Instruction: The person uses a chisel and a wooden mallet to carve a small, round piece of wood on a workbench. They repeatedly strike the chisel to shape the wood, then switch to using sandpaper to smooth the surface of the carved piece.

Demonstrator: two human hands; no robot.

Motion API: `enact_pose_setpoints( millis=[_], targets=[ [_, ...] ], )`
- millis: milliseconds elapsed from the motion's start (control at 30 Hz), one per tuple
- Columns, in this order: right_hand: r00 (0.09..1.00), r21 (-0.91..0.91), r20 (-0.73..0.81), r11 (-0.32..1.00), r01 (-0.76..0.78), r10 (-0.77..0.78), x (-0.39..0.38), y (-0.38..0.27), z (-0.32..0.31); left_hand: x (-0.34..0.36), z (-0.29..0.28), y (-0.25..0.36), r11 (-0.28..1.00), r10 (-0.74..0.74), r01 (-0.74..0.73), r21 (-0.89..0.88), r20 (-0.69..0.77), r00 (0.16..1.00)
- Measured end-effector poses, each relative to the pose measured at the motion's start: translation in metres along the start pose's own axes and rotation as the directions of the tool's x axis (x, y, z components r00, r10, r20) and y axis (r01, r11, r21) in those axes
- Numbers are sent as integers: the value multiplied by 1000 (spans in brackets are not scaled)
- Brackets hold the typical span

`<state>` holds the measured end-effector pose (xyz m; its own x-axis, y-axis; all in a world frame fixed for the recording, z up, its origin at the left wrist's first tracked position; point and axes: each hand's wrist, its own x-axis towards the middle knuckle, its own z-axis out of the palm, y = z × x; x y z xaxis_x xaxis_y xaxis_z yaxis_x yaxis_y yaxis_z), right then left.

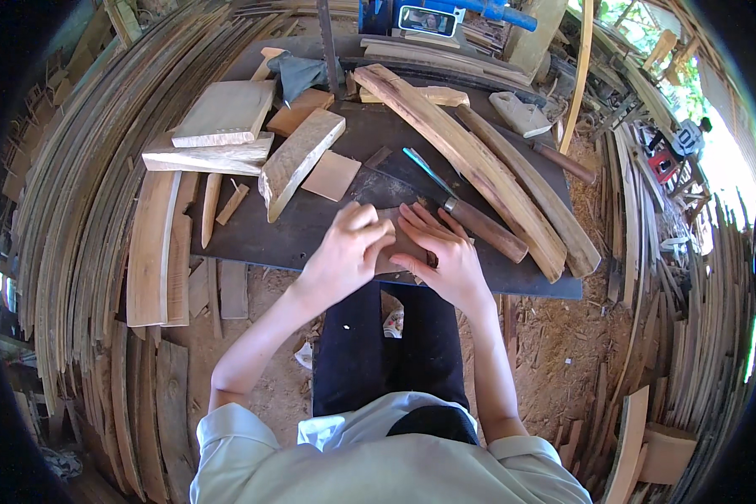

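A flat brown piece [392,267], of wood or sandpaper, lies near the front edge of the dark tabletop, mostly covered by my hands. My left hand [351,245] is curled into a loose fist over its left side; whatever its fingers grip is hidden. Pressed flat on the right part of the piece, my right hand [442,254] has its fingers stretched and the thumb apart. Just right of it lies a chisel with a brown wooden handle [489,230] and a bluish blade. A small square wood piece [331,175] rests beyond my left hand.
Long curved timbers [470,160] stretch across the table's right side. Wooden blocks [224,113] and planks are stacked at left. A phone [427,21] stands at the back beside a blue metal part. Many wooden strips [84,193] surround the table, and wood chips litter the floor.
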<state>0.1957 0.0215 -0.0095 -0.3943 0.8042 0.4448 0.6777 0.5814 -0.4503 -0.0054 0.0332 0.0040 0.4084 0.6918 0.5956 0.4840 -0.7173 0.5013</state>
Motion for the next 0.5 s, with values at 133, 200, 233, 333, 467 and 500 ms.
enact_pose_setpoints(
  millis=[133,200,233,333,467,500],
  targets=[
    [1000,-18,-14,1000,7,-8,-1,2,1,6,1,-6,997,-41,41,65,-3,999],
    [1000,-9,-4,1000,10,-11,-1,3,2,0,4,1,998,22,-21,58,-17,1000],
    [1000,-13,-5,1000,9,-9,-1,3,2,-4,5,7,994,26,-25,107,-12,1000],
    [1000,-21,-8,1000,4,-5,0,0,0,3,2,-8,992,-35,40,120,-45,998],
    [1000,-20,-2,1000,-2,2,-1,0,0,-1,3,7,997,12,-12,80,2,1000],
    [1000,-19,3,1000,-2,2,-1,1,0,-5,4,10,997,33,-35,67,29,999]
  ],
)
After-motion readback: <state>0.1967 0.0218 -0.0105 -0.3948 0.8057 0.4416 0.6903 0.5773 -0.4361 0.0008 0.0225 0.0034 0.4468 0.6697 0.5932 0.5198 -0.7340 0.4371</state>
